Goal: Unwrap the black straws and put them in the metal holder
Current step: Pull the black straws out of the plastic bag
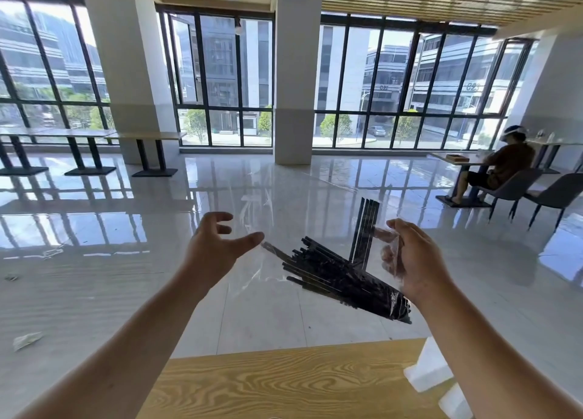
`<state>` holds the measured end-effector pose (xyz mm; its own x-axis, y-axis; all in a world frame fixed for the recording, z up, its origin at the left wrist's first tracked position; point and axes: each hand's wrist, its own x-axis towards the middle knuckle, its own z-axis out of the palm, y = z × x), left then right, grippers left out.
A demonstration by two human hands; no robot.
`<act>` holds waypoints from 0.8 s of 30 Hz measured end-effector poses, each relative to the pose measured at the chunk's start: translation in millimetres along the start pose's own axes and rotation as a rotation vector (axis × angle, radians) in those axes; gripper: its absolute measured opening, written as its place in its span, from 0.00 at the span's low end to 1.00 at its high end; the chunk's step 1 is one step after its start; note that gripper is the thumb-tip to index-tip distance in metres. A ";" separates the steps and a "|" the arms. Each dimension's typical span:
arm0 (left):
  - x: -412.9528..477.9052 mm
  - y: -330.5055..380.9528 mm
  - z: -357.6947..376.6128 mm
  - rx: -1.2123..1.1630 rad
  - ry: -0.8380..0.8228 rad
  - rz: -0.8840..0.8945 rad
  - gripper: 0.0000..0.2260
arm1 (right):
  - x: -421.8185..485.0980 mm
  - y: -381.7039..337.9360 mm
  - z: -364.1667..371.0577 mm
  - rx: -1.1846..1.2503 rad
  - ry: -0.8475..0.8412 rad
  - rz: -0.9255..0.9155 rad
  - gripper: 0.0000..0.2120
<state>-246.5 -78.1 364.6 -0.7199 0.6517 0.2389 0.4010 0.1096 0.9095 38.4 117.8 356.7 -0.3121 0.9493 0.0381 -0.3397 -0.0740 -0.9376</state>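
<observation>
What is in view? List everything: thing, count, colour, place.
black straws: one bundle, number unclear, black, mid-air between the hands; a few stick upward
clear wrap: one, transparent, around the bundle
wooden table: one, light wood grain, bottom edge
white objects: white, table's right edge, kind unclear
floor scrap: one, whitish, left floor
window tables: several, pale tops, black bases, far left
pillars: two, white, between windows
seated person: one, dark top, far right
grey chairs: two, far right
left hand: fingers spread, thumb near the wrap's end
right hand: grips the wrap
</observation>
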 end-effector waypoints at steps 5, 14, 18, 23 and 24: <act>0.5 2.1 -0.7 0.072 -0.003 0.091 0.19 | -2.7 -3.6 0.9 0.039 -0.004 0.014 0.07; 2.2 6.0 -7.6 0.055 0.145 0.066 0.25 | -2.6 -14.7 1.7 0.124 -0.031 0.024 0.08; 5.1 11.9 -13.6 -0.100 -0.083 -0.001 0.08 | 2.2 -14.4 -2.5 0.093 -0.010 0.054 0.07; 7.2 26.1 -34.6 -0.405 -0.203 -0.029 0.07 | 9.3 -7.5 -15.3 -0.123 0.170 -0.061 0.07; 7.9 26.9 -36.9 -0.375 -0.203 0.002 0.09 | 8.8 -5.0 -16.1 -0.122 0.176 -0.090 0.07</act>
<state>-262.2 -97.6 403.5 -0.5782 0.7903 0.2026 0.1415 -0.1475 0.9789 51.7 131.5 356.2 -0.1220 0.9899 0.0725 -0.2461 0.0406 -0.9684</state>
